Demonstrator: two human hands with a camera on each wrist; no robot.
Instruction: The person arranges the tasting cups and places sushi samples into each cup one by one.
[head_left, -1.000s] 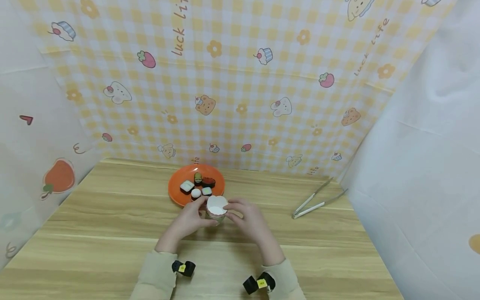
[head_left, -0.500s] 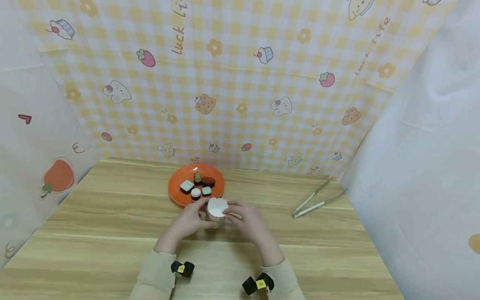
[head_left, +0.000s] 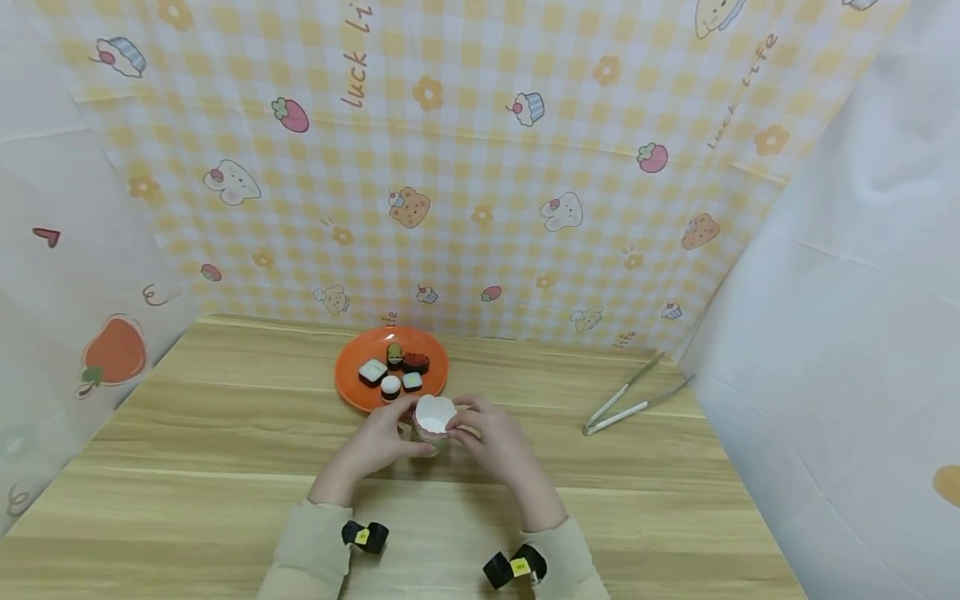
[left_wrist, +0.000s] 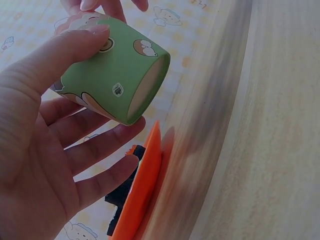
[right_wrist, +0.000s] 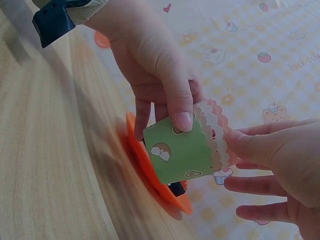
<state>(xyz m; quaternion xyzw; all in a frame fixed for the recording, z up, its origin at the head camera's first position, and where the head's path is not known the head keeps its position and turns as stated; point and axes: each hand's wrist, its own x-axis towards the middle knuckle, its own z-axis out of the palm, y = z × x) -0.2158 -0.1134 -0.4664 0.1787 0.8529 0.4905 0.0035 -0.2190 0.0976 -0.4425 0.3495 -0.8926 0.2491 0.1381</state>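
Observation:
In the head view, a small stack of paper baking cups (head_left: 433,419) is held off the table between both hands, in front of the orange plate. The outermost cup (left_wrist: 112,72) is green with small printed pictures, and scalloped pink and cream rims (right_wrist: 216,132) of others stick out of it. My left hand (head_left: 381,435) grips the green cup, its thumb pressed on the side. With thumb and index finger, my right hand (right_wrist: 280,165) pinches the scalloped rim while its other fingers are extended. Inside, the top cup is white; how many are nested is hidden.
Just behind the hands lies the orange plate (head_left: 348,385) with several sushi pieces (head_left: 372,372) on it. A pair of metal tongs (head_left: 618,415), spread apart, lies on the wooden table (head_left: 225,467) at the right. A checked cloth (head_left: 480,167) hangs at the back.
The hands stay almost in place. The cup stack and the right fingertips at its rim have shifted slightly; the plate and tongs lie as before.

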